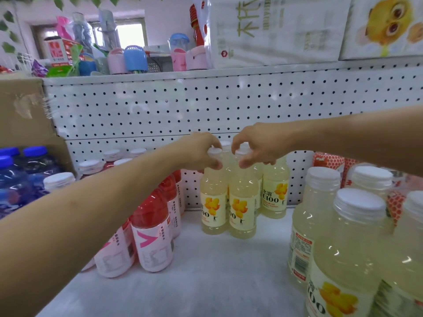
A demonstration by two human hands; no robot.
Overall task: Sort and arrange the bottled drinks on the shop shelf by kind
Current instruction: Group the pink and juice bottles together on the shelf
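Several pale yellow lemon drink bottles stand in a tight group at the back of the white shelf (206,271). My left hand (199,149) grips the white cap and neck of the front left lemon bottle (213,202). My right hand (258,143) grips the cap of the lemon bottle beside it (242,209). Another lemon bottle (274,193) stands just right of them. A row of red drink bottles with pink labels (153,229) runs along the left. More lemon bottles (357,243) crowd the near right.
Blue-capped water bottles (20,177) sit at far left under a cardboard box (25,110). A white pegboard panel (206,104) backs the shelf. Red-patterned packs (329,161) stand at the back right. The upper shelf holds cups and cartons.
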